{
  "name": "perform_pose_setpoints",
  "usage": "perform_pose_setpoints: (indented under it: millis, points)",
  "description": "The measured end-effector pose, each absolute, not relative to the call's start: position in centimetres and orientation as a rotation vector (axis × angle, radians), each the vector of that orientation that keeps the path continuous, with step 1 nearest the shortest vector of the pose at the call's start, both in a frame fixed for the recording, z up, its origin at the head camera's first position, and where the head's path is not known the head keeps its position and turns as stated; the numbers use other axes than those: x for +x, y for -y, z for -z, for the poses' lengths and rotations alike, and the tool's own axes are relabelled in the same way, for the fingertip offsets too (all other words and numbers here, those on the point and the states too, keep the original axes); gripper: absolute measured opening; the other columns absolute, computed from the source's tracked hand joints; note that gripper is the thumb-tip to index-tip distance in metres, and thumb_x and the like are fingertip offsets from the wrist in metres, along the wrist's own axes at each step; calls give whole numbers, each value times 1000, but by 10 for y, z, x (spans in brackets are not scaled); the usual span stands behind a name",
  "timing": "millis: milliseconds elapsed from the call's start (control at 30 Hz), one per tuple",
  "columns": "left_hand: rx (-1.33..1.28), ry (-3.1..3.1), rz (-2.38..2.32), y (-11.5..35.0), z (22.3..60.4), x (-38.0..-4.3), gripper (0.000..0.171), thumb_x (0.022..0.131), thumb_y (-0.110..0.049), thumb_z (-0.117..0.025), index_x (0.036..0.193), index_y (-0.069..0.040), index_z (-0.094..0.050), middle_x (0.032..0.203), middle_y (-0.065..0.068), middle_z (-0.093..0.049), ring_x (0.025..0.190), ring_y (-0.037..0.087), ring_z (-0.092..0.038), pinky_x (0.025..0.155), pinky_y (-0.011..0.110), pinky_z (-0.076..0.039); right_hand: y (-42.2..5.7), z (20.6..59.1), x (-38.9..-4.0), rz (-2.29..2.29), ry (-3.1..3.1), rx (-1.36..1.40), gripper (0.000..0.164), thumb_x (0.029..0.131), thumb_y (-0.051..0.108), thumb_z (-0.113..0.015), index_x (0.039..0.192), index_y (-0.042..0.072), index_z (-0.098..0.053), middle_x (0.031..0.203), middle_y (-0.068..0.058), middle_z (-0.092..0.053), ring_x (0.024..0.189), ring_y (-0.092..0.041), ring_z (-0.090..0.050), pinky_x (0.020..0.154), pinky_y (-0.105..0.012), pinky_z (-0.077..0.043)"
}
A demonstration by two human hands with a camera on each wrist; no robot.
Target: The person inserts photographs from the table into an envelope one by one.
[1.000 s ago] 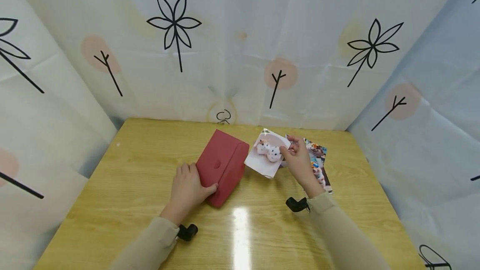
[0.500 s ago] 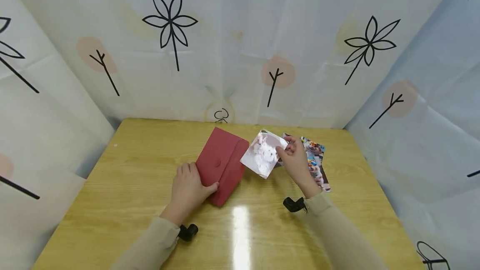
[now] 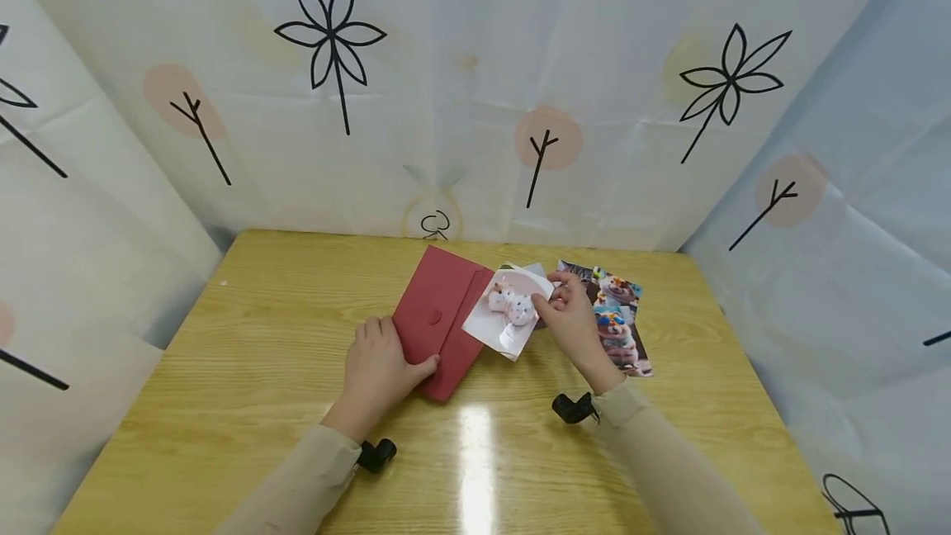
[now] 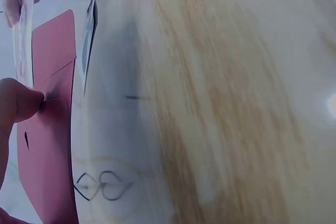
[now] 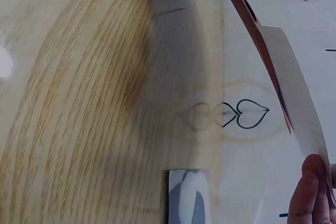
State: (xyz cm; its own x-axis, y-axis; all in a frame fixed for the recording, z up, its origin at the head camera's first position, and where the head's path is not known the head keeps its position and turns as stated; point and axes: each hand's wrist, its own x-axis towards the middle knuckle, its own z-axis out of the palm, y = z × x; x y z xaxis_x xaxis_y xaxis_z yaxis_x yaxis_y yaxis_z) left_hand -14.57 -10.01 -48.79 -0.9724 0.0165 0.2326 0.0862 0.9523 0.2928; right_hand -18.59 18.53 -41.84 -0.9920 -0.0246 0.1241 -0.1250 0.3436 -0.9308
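My left hand [image 3: 380,363] grips a red paper envelope [image 3: 429,291] by its lower left side. The thumb [image 4: 23,102] presses on the envelope's face in the left wrist view. A glossy photo [image 3: 490,327] of two white, spotted toy-like figures on pink is pinched by its right edge in my right hand [image 3: 574,327]. Its left part overlaps the envelope's right side, at the flap. I cannot tell whether the photo's edge lies inside the envelope or in front of it. More card edges show behind the held photo.
Colourful photos [image 3: 620,341] of costumed animals lie on the wooden table [image 3: 282,337], just right of my right hand. A white curtain [image 3: 461,106] with printed flowers stands along the back and sides. Light glares on the table near the front.
My right hand has moved left with the photo, which now overlaps the envelope's right side. The envelope has shifted slightly in my left hand's grip. More of the photos on the table shows.
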Motion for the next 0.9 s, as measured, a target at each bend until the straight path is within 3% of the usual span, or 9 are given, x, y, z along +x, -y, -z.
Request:
perform_pose_setpoints:
  millis: [100, 333, 567, 700, 800, 900]
  points:
    - [-81, 2874, 442, 99, 489, -147, 93, 70, -69, -66, 111, 13, -50, 100, 21, -49, 94, 36, -47, 74, 44, -47, -182, 423, -188, -1730, 2507, 172, 42, 93, 7, -63, 129, -2, -43, 80, -17, -51, 49, -11, -39, 48, -27, -35]
    - [-80, 2879, 444, 97, 488, -150, 91, 71, -70, -65, 109, 12, -50, 100, 21, -48, 94, 35, -46, 75, 45, -47, -179, 457, -203, -1716, 2526, 102, 41, 92, 17, -68, 126, 10, -47, 81, -9, -52, 56, -13, -46, 51, -26, -39]
    - [-79, 2899, 439, 95, 489, -151, 93, 71, -71, -64, 111, 12, -50, 104, 22, -49, 98, 35, -46, 77, 45, -48, -166, 464, -206, -1733, 2499, 110, 39, 90, 15, -69, 123, 8, -49, 84, -11, -55, 64, -20, -53, 52, -28, -44]
    - [-78, 2890, 435, 95, 491, -151, 94, 71, -71, -64, 112, 12, -50, 103, 22, -49, 97, 35, -46, 76, 45, -48, -160, 465, -206, -1767, 2512, 114, 37, 91, 15, -68, 123, 6, -51, 85, -11, -59, 67, -27, -61, 59, -42, -53]
    - [-96, 2870, 427, 95, 492, -152, 93, 70, -72, -64, 111, 12, -51, 102, 21, -49, 95, 35, -47, 75, 44, -48, -156, 464, -207, -1802, 2500, 128, 35, 93, 12, -65, 124, 5, -52, 84, -14, -61, 71, -34, -65, 64, -51, -53]
    - [-117, 2846, 423, 95, 493, -155, 93, 71, -71, -64, 110, 12, -51, 102, 21, -49, 95, 35, -47, 74, 45, -47, -154, 462, -211, -1837, 2477, 149, 33, 94, 9, -63, 125, 4, -53, 83, -17, -62, 75, -41, -66, 68, -52, -53]
